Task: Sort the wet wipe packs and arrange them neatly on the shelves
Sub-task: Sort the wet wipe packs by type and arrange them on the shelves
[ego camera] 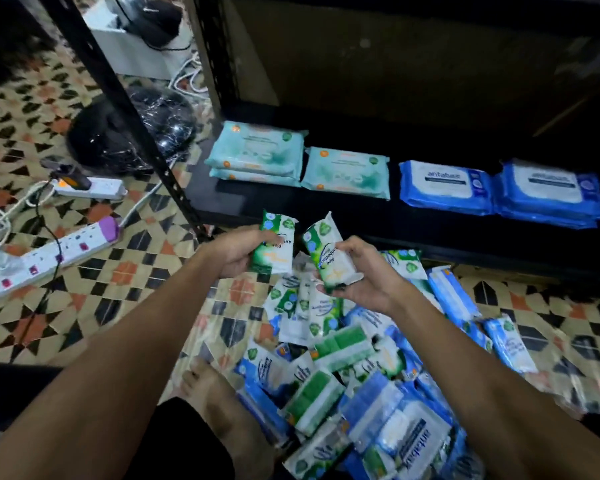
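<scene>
- Green-and-white small wipe packs are what both hands hold in the head view, one pack each, raised just above the far end of the loose pile (pixel 343 358) on the tiled floor (pixel 84 306).
- Left hand (pixel 238 249): fingers curled round the left green pack (pixel 276 245), thumb on its printed face; the pack stands nearly upright, long axis running near to far.
- Right hand (pixel 364 271): fingers and thumb curled round the right green pack (pixel 329 256) from below; its long axis leans up and to the left, so its top end comes near the other pack without clearly touching it.
- Black bottom shelf (pixel 257 199) lies straight ahead, just beyond both packs. Along it from left to right sit a two-high stack of teal packs (pixel 257 152), a single teal pack (pixel 347 173), a blue antabax pack (pixel 445 185) and a blue antabax stack (pixel 548 192).
- Bare shelf board shows at the front edge, nearer than the teal packs and directly beyond the left hand. I judge this the handiest spot for a green row, and the left hand is the nearer to it.
- To match the rows, each green pack would likely need laying flat, long axis left to right.
- Many green and blue packs remain in the pile, so sorting looks well short of done.
- Bare foot (pixel 219 403) rests at the pile's near-left edge; two power strips (pixel 90 188) lie on the floor at left.
</scene>
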